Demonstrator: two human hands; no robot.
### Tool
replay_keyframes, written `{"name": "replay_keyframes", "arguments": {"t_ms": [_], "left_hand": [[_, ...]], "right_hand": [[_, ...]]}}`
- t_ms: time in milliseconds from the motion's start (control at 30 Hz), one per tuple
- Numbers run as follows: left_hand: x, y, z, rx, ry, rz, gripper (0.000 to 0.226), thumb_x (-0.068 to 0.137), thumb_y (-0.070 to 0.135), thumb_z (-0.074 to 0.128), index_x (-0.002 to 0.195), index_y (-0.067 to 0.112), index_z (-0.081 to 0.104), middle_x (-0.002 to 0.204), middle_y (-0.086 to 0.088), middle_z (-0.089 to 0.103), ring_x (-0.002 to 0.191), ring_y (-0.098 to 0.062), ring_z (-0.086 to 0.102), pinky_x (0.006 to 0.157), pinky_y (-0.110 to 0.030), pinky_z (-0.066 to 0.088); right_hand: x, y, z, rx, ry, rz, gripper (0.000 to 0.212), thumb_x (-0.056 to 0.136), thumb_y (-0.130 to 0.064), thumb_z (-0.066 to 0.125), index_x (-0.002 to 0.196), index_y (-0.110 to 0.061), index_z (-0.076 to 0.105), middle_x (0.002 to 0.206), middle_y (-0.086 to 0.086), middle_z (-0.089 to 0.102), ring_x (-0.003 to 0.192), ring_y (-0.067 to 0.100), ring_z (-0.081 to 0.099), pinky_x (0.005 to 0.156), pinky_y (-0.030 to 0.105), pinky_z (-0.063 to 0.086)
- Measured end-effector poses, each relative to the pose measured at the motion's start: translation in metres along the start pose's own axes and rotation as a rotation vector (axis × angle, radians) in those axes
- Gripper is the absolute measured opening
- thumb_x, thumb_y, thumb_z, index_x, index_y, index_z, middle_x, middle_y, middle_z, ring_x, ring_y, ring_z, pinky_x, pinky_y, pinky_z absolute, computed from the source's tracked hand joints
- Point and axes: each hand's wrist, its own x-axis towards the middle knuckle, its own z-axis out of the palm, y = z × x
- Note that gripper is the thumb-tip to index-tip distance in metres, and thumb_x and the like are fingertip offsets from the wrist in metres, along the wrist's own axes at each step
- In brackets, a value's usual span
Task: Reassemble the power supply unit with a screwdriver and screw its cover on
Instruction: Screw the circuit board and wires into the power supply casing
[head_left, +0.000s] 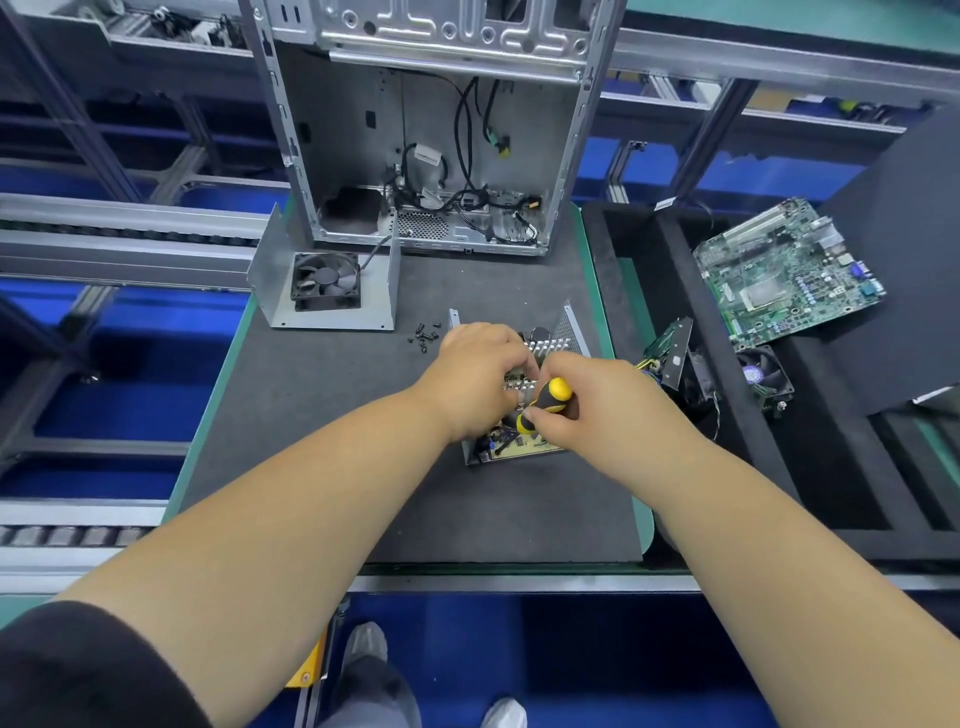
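Right hand (587, 410) grips screwdriver (545, 402), shaft tilted down-left into open PSU (519, 447) mid-mat; left hand (475, 374) pinches inside; cover (332, 317) lies far-left.

— Any writing you can read here?
— None: the motherboard (789, 273) markings and the fan (326, 280) hub label (both far too small and blurred) stay illegible
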Motion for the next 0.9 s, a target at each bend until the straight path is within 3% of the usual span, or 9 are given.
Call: {"name": "replay_keyframes", "arguments": {"t_ms": [200, 300, 400, 500, 600, 700, 800, 833, 900], "left_hand": [[0.000, -0.003, 0.003, 0.009, 0.002, 0.013, 0.024, 0.079, 0.014, 0.064, 0.101, 0.023, 0.068, 0.103, 0.009, 0.053, 0.109, -0.020, 0.046, 0.096, -0.028, 0.023], [0.001, -0.003, 0.002, 0.016, -0.012, 0.007, 0.019, 0.070, 0.007, 0.055, 0.073, 0.026, 0.055, 0.081, 0.014, 0.047, 0.090, -0.019, 0.045, 0.082, -0.025, 0.023], [0.004, 0.003, -0.002, 0.065, -0.011, -0.027, 0.027, 0.066, 0.002, 0.050, 0.057, 0.024, 0.036, 0.061, 0.013, 0.035, 0.074, -0.023, 0.043, 0.072, -0.027, 0.025], [0.004, -0.004, 0.002, 0.033, 0.043, 0.031, 0.018, 0.075, 0.003, 0.055, 0.070, 0.020, 0.055, 0.073, 0.006, 0.051, 0.081, -0.025, 0.048, 0.075, -0.027, 0.023], [0.003, -0.008, 0.003, 0.019, 0.012, 0.086, 0.018, 0.082, 0.012, 0.050, 0.075, 0.028, 0.051, 0.083, 0.012, 0.046, 0.086, -0.017, 0.039, 0.073, -0.025, 0.013], [0.005, -0.005, 0.003, 0.029, 0.022, 0.059, 0.028, 0.081, 0.010, 0.051, 0.069, 0.033, 0.039, 0.070, 0.016, 0.034, 0.083, -0.014, 0.036, 0.071, -0.024, 0.012], [0.007, -0.005, 0.003, 0.100, -0.036, 0.025, 0.016, 0.072, 0.007, 0.053, 0.073, 0.023, 0.053, 0.072, 0.011, 0.043, 0.084, -0.022, 0.048, 0.074, -0.025, 0.024], [0.007, -0.006, 0.004, 0.130, -0.054, 0.022, 0.015, 0.071, 0.008, 0.053, 0.072, 0.023, 0.055, 0.073, 0.010, 0.046, 0.083, -0.023, 0.051, 0.072, -0.025, 0.029], [0.008, -0.005, 0.003, 0.130, -0.050, 0.034, 0.023, 0.071, 0.009, 0.051, 0.062, 0.028, 0.043, 0.067, 0.012, 0.040, 0.076, -0.020, 0.044, 0.061, -0.022, 0.021]], "right_hand": [[0.019, -0.018, -0.003, -0.525, -0.014, 0.024, 0.025, 0.097, -0.048, 0.046, 0.093, -0.026, 0.058, 0.063, -0.006, 0.039, 0.071, 0.023, 0.046, 0.049, 0.028, 0.023], [0.017, -0.023, -0.003, -0.247, -0.078, -0.051, 0.009, 0.090, -0.034, 0.050, 0.095, -0.031, 0.043, 0.072, -0.012, 0.045, 0.067, 0.014, 0.046, 0.049, 0.028, 0.024], [0.018, -0.024, -0.011, -0.148, -0.215, -0.132, 0.023, 0.087, -0.018, 0.054, 0.099, -0.027, 0.036, 0.079, -0.011, 0.045, 0.070, 0.013, 0.047, 0.050, 0.023, 0.025], [0.022, -0.024, -0.013, -0.354, -0.158, -0.116, 0.018, 0.094, -0.036, 0.057, 0.107, -0.023, 0.053, 0.082, -0.005, 0.049, 0.079, 0.022, 0.053, 0.057, 0.031, 0.030], [0.022, -0.029, -0.008, -0.608, -0.127, 0.020, 0.039, 0.097, -0.056, 0.040, 0.105, -0.026, 0.063, 0.072, -0.004, 0.043, 0.075, 0.023, 0.049, 0.049, 0.028, 0.026], [0.018, -0.029, -0.008, -0.461, -0.102, 0.002, 0.029, 0.098, -0.051, 0.038, 0.100, -0.026, 0.053, 0.082, -0.003, 0.049, 0.077, 0.022, 0.048, 0.053, 0.032, 0.028], [0.015, -0.026, -0.016, -0.141, -0.196, -0.134, 0.016, 0.097, -0.032, 0.048, 0.103, -0.019, 0.044, 0.104, 0.000, 0.054, 0.087, 0.021, 0.049, 0.065, 0.036, 0.035], [0.015, -0.025, -0.016, -0.155, -0.196, -0.176, 0.018, 0.097, -0.031, 0.050, 0.106, -0.017, 0.046, 0.106, 0.000, 0.056, 0.088, 0.022, 0.051, 0.067, 0.036, 0.038], [0.016, -0.024, -0.010, -0.341, -0.088, -0.165, 0.024, 0.098, -0.040, 0.049, 0.107, -0.019, 0.050, 0.094, -0.001, 0.059, 0.081, 0.023, 0.052, 0.060, 0.035, 0.034]]}}
